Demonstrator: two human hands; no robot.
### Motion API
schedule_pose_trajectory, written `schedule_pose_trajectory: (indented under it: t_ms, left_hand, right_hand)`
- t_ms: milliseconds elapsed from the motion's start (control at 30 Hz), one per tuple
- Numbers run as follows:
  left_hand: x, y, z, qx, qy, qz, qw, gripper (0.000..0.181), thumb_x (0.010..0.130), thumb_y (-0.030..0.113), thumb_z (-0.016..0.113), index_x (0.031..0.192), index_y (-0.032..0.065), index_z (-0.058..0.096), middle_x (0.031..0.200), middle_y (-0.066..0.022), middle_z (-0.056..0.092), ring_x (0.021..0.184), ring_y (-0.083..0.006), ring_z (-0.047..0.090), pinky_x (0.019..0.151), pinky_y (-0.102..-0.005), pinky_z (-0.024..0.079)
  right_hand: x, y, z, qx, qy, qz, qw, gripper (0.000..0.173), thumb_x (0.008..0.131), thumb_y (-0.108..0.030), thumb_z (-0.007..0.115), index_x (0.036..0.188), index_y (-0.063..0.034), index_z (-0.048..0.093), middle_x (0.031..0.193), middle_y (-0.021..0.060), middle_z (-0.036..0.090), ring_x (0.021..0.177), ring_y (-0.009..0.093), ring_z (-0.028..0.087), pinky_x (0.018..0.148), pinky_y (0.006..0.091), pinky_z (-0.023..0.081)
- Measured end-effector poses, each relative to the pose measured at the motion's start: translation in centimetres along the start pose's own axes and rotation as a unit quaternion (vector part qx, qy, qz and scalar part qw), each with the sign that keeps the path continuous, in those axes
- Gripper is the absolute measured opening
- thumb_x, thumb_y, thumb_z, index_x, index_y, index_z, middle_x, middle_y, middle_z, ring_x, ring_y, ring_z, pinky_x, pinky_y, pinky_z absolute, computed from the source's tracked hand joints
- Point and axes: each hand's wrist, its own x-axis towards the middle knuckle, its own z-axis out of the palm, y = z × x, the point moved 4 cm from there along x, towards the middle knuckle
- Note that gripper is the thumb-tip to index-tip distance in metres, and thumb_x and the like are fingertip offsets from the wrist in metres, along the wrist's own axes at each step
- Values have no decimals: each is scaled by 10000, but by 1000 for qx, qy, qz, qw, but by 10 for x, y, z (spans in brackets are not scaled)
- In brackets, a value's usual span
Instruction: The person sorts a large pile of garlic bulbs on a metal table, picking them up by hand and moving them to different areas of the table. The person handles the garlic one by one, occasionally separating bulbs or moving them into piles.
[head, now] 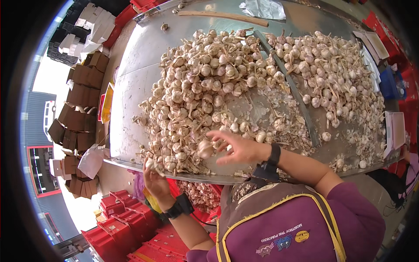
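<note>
My left hand is at the table's front edge, its fingers around a garlic bulb with a dry stalk. My right hand hovers over the near part of the table, fingers apart and blurred. Just left of its fingertips is a motion-blurred garlic bulb; it seems apart from the hand. Beyond both hands spreads a large heap of garlic bulbs with stalks and roots. Loose papery skins litter the metal table to the right of the heap.
A metal bar divides the heap from more garlic bulbs on the right. A wooden strip and a plastic bag lie at the far side. Red crates stand below left, cardboard boxes farther left.
</note>
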Motion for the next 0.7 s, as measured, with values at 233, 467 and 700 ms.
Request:
schedule_pose_trajectory:
  t_ms: [233,467,700]
  left_hand:
    - [-47,52,-27,-48,26,62,997,481,890,156,545,1341,3,476,1127,-171,632,1002,-297,648,809,-364,579]
    - [-51,24,-26,8,87,26,996,344,885,188,579,1177,9,558,1010,-119,619,821,-216,617,659,-281,549]
    - [-50,14,-19,11,76,11,997,295,885,194,580,1134,36,580,977,-81,603,801,-196,609,660,-292,524]
  right_hand:
    - [15,91,-68,-414,98,44,904,180,774,-98,625,953,-101,603,998,94,596,955,292,601,832,400,494]
    - [12,136,-92,-370,89,96,920,315,700,-166,658,993,-115,555,1000,113,582,951,330,588,802,427,485]
    - [20,122,-77,-355,85,51,930,487,742,-240,629,1207,-174,500,1129,144,532,1018,341,588,831,445,503]
